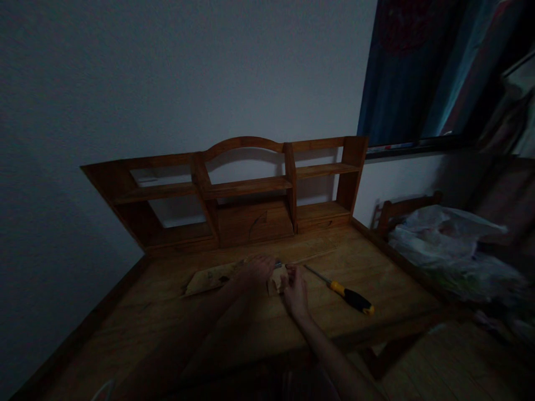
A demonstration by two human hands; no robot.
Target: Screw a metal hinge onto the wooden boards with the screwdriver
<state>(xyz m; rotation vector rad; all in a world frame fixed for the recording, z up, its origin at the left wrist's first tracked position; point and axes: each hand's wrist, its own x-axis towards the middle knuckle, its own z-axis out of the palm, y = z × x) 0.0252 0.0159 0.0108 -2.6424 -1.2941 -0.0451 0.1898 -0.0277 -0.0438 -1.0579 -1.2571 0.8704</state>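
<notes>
A flat, light-brown piece with rough edges (pixel 208 279) lies on the wooden desk (pixel 376 273); the dim light hides whether it is wood or cardboard. My left hand (pixel 259 268) presses over its right part, fingers curled round it. At its right end my right hand (pixel 296 292) has bent fingers closed at the ragged edge; what they pinch is too dark to make out. Between the hands shows a small grey, metal-looking part (pixel 278 264). To the right of my right hand rests a screwdriver (pixel 353 298) with a yellow and black handle, its shaft pointing up-left.
A wooden shelf unit (pixel 251 189) stands along the desk's back, against the wall. A thin strip (pixel 313 256) lies behind the hands. Beyond the desk's right edge are a wooden chair back (pixel 387 214) and clear plastic bags (pixel 443 239). A dark curtain hangs at upper right.
</notes>
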